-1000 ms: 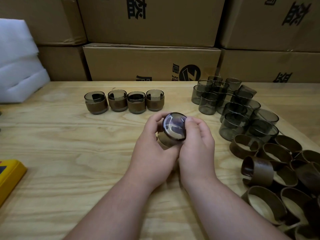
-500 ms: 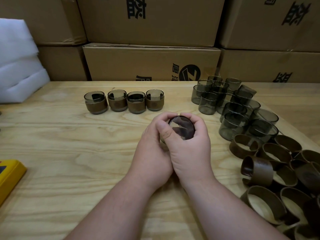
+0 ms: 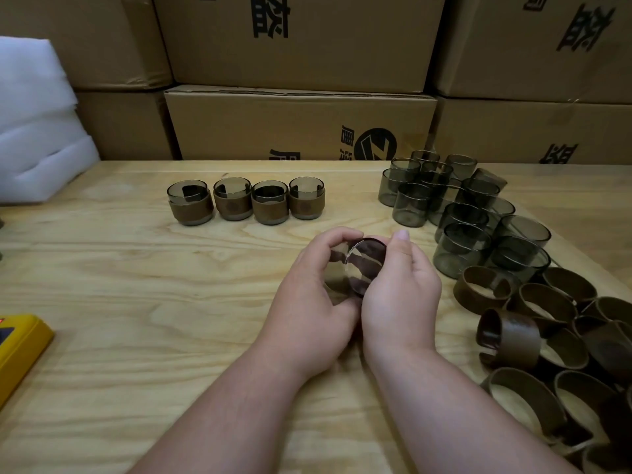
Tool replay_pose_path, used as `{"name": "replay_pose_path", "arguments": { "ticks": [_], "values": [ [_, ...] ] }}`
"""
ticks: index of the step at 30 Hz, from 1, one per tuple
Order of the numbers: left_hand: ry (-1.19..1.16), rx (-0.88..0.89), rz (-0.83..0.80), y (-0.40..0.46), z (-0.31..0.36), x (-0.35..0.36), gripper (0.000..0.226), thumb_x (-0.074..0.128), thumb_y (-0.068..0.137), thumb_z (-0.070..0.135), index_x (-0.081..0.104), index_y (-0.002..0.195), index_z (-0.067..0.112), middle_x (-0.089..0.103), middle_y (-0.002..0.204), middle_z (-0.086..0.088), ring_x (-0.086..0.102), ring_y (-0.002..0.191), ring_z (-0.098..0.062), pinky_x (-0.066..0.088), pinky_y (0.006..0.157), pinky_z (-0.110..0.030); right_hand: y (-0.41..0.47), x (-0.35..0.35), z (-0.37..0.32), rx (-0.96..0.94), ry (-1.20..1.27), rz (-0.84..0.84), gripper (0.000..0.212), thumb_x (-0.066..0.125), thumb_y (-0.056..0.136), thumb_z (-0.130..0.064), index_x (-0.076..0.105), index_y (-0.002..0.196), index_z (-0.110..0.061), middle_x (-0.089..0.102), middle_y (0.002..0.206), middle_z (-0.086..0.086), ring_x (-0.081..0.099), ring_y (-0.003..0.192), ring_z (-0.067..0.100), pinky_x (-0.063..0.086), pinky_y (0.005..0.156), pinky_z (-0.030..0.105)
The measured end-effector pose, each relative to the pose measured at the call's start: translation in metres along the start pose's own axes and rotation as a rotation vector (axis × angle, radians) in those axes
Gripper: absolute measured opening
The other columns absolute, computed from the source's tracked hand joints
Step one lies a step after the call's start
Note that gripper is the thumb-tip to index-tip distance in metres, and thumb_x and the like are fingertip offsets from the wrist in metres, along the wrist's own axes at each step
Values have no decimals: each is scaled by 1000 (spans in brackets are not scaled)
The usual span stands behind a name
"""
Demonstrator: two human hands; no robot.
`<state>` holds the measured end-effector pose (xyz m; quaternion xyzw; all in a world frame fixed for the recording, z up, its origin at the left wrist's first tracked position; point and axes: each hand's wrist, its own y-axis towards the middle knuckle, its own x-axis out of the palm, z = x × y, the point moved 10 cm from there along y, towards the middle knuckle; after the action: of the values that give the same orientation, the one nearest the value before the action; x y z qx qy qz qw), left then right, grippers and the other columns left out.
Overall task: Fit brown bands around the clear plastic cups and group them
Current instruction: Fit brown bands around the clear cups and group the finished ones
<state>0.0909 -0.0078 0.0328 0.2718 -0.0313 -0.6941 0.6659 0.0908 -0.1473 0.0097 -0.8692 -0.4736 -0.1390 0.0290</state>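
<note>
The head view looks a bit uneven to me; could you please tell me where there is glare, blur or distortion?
Head view: glare on the held cup between the left hand and right hand; box edges bow from wide-angle distortion; brown bands at lower right look dim and soft.

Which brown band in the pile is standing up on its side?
The brown band near the left edge of the pile on the table. It is tipped on edge, its hole facing sideways; the others visible around it lie flat with holes facing up.

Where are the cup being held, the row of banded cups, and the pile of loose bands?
held cup [image 3: 364, 265], head view, on its clear base.
row of banded cups [image 3: 272, 208], head view, third cup's band.
pile of loose bands [image 3: 516, 340], head view, upright band's outer face.
</note>
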Motion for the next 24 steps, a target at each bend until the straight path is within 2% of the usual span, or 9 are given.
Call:
{"name": "replay_pose_path", "arguments": {
  "ticks": [3,5,9,13,15,17,18,20,24],
  "values": [
    [-48,-19,16,1,-2,-2,70,74,72,8,52,122,51,66,117,26,65,110,-2,50,91,-16,-1,5,-2,-8,87,-48,43,46,108,-24,74,76,-19,77,75,-1,74,72,11,55,59,23],
    [-100,-43,47,1,-5,-5,66,77,71,19,51,123,51,68,117,24,65,109,-1,51,89,-16,-2,9,-4,-36,118,-92,37,48,103,-19,76,78,-18,76,76,-2,72,71,8,53,59,18],
    [-201,-109,104,3,-13,-11,73,83,67,28,47,125,52,69,118,25,67,111,-2,53,93,-25,-8,21,-4,-42,163,-197,32,48,91,-21,77,99,-12,79,93,4,75,89,15,56,71,22],
    [-257,-132,135,4,-14,-13,74,82,60,43,48,126,50,70,116,25,68,107,1,54,88,-21,-12,27,-7,-58,163,-254,34,53,87,-23,73,111,-12,77,105,7,73,104,21,59,85,33],
    [-286,-143,143,5,-17,-13,76,84,65,37,49,132,43,72,117,19,69,107,-2,57,93,-30,-15,28,-11,-114,108,-280,39,58,84,-23,68,121,-17,75,115,2,71,110,14,57,88,26],
    [-323,-162,152,5,-21,-14,78,86,69,26,49,136,37,74,117,14,71,107,-8,58,97,-40,-20,33,-12,-157,40,-330,49,64,81,-24,59,129,-29,69,127,-2,66,117,6,55,93,23],
    [-335,-167,154,5,-22,-14,78,86,69,24,49,136,38,74,114,14,72,105,-8,58,95,-39,-22,37,-12,-170,0,-356,54,67,79,-24,55,130,-35,66,131,-5,64,121,5,54,98,25],
    [-329,-167,143,5,-23,-14,77,85,67,24,49,134,41,73,110,18,72,99,-3,58,87,-26,-25,41,-12,-204,-76,-382,59,70,75,-26,51,128,-43,64,130,-13,60,124,3,52,105,29],
    [-286,-140,86,3,-22,-12,73,84,79,3,48,135,34,73,117,13,74,100,-6,58,86,-21,-23,40,-15,-222,-88,-344,59,82,69,-34,55,121,-37,70,115,-14,68,109,3,55,93,24]
  ]
}}
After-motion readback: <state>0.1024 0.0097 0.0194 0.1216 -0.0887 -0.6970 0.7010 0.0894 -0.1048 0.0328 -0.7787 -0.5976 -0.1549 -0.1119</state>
